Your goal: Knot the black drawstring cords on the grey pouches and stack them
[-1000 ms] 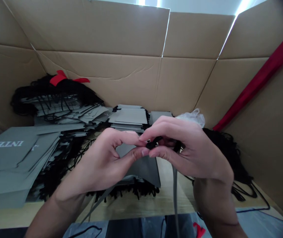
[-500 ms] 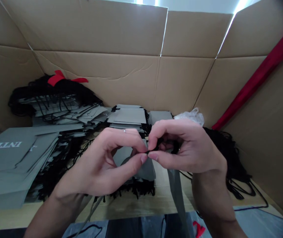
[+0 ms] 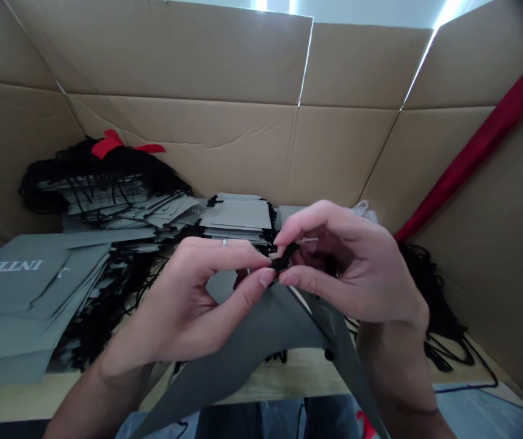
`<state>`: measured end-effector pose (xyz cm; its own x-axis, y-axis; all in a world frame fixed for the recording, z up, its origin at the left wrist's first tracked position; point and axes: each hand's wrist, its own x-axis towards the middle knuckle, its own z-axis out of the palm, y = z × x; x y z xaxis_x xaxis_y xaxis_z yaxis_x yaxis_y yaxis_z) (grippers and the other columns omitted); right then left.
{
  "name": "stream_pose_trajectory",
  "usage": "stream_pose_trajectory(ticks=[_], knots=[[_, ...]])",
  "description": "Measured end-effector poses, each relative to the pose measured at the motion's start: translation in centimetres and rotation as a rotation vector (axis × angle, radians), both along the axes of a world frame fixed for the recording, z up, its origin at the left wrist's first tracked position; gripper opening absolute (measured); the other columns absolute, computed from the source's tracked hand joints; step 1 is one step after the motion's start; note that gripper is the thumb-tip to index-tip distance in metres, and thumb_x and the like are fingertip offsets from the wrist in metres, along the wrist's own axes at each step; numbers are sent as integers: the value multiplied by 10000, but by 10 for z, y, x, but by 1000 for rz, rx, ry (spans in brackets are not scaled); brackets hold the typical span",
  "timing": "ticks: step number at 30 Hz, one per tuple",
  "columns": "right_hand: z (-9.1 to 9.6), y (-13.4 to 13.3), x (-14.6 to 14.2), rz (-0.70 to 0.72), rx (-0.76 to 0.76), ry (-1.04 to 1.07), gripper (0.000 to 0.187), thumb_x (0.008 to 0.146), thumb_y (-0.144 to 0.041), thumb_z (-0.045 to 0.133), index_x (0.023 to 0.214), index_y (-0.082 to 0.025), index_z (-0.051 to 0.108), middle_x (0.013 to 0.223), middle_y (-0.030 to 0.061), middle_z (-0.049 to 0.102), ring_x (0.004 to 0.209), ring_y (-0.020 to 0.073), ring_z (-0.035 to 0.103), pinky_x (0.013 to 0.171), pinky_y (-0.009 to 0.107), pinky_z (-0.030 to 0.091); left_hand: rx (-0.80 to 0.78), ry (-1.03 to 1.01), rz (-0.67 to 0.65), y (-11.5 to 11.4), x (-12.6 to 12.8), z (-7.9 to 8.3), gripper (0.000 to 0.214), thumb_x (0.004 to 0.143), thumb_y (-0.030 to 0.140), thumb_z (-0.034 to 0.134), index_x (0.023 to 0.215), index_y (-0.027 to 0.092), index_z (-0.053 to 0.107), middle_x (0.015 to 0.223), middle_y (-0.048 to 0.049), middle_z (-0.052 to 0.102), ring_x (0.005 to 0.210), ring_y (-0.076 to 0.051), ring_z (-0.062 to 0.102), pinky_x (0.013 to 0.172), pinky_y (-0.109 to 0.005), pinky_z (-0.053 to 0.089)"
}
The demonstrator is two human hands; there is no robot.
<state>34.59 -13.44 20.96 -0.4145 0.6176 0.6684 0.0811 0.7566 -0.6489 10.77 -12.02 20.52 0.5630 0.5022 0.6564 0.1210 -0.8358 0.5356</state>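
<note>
At the centre, a black cord [image 3: 281,263] with a small loop or knot runs between my two hands. My left hand [image 3: 206,292], with a ring on one finger, pinches the cord between thumb and fingertip. Close beside it, my right hand [image 3: 353,268] is curled, its thumb and forefinger closed around the cord's other part. Below the hands hangs a grey flat piece [image 3: 252,341], bent and folded open, with a small black knot [image 3: 329,354] near its fold. How the cord joins the grey piece is partly hidden by my fingers.
Grey pieces printed INTEX [image 3: 14,286] lie stacked at left. A neat grey stack [image 3: 238,216] stands at centre back. Black cord bundles [image 3: 105,161] with a red strip [image 3: 108,144] lie at back left, more cords [image 3: 426,292] at right. Cardboard walls [image 3: 224,122] enclose the table.
The grey piece has swung up and spread out beneath my hands. My right hand has risen slightly, and the dark loop or knot at my fingertips shows more clearly.
</note>
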Motion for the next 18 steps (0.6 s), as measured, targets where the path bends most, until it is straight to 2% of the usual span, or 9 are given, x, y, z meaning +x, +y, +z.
stream_pose_trajectory(ticks=[3,6,9,15,18], knots=[[0,-3,-1,-127,78,51,416,819,-45,932,1114,-228,703,1042,-15,672,749,83,575,612,220,511,81,-55,65,2,3,-3,140,1013,146,685,888,195,725,725,46,675,615,-68,560,580,-213,418],[1,-6,-4,-231,198,6,296,844,-73,912,1022,-206,717,980,-21,671,734,79,557,589,244,469,131,-91,77,4,5,-6,101,999,121,698,937,199,714,783,36,695,712,-84,644,634,-220,461],[3,-9,-7,-291,270,-64,170,919,-84,820,1018,-195,737,957,-27,710,748,72,576,618,243,486,145,-86,76,6,5,-7,87,998,108,692,983,192,710,791,27,665,796,-111,696,689,-246,497],[3,-12,-10,-368,350,-132,219,850,2,746,948,-193,722,863,-74,729,713,45,588,632,198,513,158,-34,38,6,4,-7,88,1009,110,683,963,165,733,871,-19,725,802,-121,688,700,-278,531],[4,-12,-11,-411,357,-136,217,825,8,745,910,-190,721,828,-81,723,699,38,595,637,182,521,240,-112,100,7,5,-11,172,953,77,767,1089,183,766,977,-18,782,876,-121,729,775,-262,581]])
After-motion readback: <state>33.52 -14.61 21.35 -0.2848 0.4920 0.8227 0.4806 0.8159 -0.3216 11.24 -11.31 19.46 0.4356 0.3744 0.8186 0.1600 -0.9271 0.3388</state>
